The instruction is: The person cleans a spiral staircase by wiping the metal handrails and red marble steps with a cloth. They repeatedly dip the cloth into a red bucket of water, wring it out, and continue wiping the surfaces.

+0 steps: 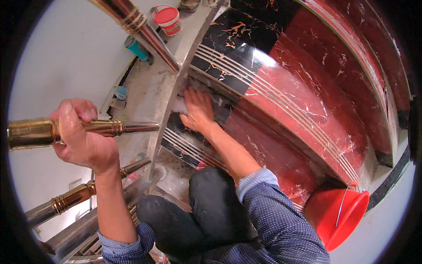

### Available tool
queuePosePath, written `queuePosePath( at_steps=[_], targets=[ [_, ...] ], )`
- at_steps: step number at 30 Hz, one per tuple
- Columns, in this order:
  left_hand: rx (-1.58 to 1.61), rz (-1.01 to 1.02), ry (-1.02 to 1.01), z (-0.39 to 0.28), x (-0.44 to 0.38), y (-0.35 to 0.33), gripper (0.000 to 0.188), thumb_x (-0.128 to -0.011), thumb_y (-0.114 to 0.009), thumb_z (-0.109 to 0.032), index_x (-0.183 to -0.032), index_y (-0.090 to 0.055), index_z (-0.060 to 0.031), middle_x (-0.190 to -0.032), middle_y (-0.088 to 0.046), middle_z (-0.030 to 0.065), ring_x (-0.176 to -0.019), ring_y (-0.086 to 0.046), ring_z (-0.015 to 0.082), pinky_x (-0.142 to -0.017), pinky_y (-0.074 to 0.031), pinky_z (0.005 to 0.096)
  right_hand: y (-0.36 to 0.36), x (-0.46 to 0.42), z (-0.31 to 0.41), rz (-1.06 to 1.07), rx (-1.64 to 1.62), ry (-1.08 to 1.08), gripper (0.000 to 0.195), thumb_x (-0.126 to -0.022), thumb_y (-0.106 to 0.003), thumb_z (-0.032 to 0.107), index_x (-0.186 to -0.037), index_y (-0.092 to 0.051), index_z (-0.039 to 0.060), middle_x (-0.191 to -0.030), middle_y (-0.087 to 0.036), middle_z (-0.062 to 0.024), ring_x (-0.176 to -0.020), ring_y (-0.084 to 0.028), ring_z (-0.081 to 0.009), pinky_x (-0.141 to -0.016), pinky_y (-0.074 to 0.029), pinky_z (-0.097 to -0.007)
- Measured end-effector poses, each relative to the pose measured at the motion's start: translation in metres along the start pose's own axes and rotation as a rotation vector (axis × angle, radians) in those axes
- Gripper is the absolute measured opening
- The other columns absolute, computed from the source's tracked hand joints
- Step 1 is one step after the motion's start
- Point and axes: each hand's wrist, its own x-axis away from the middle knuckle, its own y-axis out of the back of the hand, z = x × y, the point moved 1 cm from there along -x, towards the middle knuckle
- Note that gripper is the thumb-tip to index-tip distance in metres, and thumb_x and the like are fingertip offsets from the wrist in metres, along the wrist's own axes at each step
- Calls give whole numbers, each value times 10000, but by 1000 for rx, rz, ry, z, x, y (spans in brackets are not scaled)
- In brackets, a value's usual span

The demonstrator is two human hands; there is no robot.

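Note:
My left hand (84,132) is wrapped around a shiny brass-coloured metal baluster (140,127) of the stair railing. My right hand (199,110) lies palm down on the black marbled part of a stair tread (224,110), close to the riser and the side stringer (165,102). A pale, blurred thing (179,105) shows beside its thumb; whether it is a cloth or a sponge, and whether the hand holds it, is unclear. White grooved lines (194,148) run along the tread's front edge.
At lower right a red plastic bucket (336,214) with a wire handle stands tilted in the view. More balusters (72,198) flank my left arm. Beyond the stringer are a red-and-white lidded pail (168,20), a teal bottle-like container (137,48) and a light-blue cup (120,92). Red marble steps (296,89) curve upward.

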Motion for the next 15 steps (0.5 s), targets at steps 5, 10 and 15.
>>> queuePosePath(
  at_steps=[5, 10, 15],
  targets=[
    [7, -4, 1, 10, -1, 9, 111, -950, -648, -80, -896, -601, 5, -766, -567, 88, -710, -513, 160, -651, -432, 317, -5, -14, 0, 87, -10, 79, 874, -797, -737, 385, -1522, -421, 11, -1594, -414, -208, -1469, -379, -401, -1212, -296, -552],
    [-93, -81, 52, 3, 3, -4, 187, -948, -683, -146, -915, -607, 22, -753, -586, 58, -705, -525, 131, -656, -444, 315, 72, 105, -79, 218, 32, 35, 849, -783, -725, 337, -1527, -433, 51, -1570, -436, -234, -1456, -399, -440, -1192, -350, -537],
    [-31, -138, 30, -1, 3, -2, 175, -929, -690, -136, -879, -614, 14, -735, -586, 67, -690, -524, 134, -645, -435, 303, 144, 279, -137, 260, 48, -92, 947, -745, -743, 393, -1556, -417, 28, -1616, -381, -234, -1434, -383, -509, -1218, -279, -571]
  ],
)
